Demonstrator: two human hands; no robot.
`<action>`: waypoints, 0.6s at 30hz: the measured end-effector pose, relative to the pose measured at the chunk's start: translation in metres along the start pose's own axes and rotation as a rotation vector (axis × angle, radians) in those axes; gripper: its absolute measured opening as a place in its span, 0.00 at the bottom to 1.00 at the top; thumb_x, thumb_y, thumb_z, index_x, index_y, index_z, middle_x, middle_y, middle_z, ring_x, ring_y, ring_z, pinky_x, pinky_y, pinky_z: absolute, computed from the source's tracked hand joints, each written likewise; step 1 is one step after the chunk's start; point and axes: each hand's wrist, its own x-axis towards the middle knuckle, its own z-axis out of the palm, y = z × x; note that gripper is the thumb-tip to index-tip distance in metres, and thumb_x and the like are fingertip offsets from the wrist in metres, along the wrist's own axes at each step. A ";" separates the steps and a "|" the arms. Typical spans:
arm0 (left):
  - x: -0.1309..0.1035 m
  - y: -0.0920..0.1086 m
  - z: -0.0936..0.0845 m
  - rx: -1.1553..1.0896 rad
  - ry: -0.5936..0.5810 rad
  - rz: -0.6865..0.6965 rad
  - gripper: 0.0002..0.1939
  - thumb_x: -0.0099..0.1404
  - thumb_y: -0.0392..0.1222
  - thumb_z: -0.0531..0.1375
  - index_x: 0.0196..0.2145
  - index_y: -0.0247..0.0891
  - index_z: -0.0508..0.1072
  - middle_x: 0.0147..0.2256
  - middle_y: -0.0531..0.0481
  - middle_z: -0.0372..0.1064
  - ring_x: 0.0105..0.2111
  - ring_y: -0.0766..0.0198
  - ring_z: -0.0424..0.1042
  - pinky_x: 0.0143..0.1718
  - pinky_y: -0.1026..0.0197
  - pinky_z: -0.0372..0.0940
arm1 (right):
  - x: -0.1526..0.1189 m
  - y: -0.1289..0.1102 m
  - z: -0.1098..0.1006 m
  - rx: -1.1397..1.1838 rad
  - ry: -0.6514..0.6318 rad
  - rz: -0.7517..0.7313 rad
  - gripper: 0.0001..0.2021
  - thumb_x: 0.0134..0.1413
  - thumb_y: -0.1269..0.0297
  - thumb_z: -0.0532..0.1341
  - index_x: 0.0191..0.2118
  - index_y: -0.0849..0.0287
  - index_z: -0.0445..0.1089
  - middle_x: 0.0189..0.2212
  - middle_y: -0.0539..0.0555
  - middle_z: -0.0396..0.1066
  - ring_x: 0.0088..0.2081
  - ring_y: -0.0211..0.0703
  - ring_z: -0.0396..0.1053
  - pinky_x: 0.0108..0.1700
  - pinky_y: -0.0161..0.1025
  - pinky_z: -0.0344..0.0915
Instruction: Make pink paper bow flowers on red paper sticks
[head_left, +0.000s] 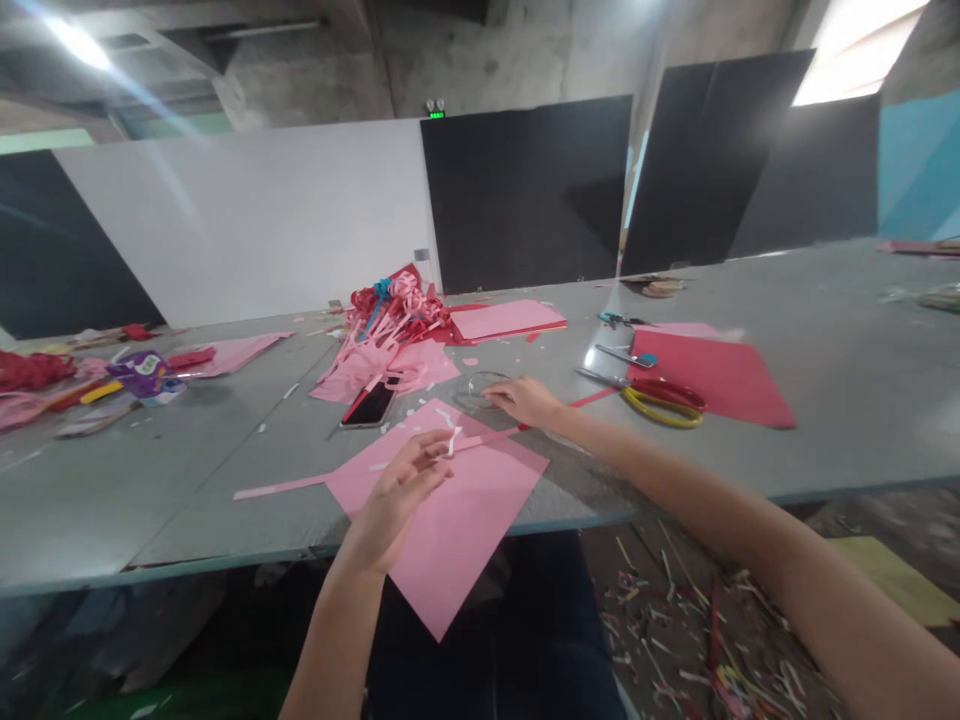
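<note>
A square pink sheet (450, 530) lies cornerwise at the table's front edge, its near corner hanging past it. Across it runs a long pink paper strip (285, 487). Above the sheet is my left hand (405, 485), palm turned inward and fingers apart, with a small white piece (452, 441) at the fingertips. Beyond the sheet's far right side, my right hand (529, 400) has its fingers pinched together over a round clear dish (480, 388); what they hold, if anything, is too small to tell.
Scissors with red and yellow handles (664, 402) lie by a red sheet (727, 380) at right. A phone (371, 405) and a pile of pink and red ribbons (397, 320) are behind the pink sheet. A purple packet (144, 375) sits at left.
</note>
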 end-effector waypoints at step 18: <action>0.022 0.017 0.012 0.111 -0.115 -0.018 0.14 0.58 0.42 0.58 0.43 0.41 0.72 0.37 0.49 0.68 0.35 0.66 0.65 0.39 0.62 0.62 | -0.041 -0.066 -0.044 0.813 0.181 -0.108 0.13 0.46 0.65 0.64 0.40 0.59 0.65 0.28 0.49 0.72 0.33 0.38 0.71 0.39 0.38 0.65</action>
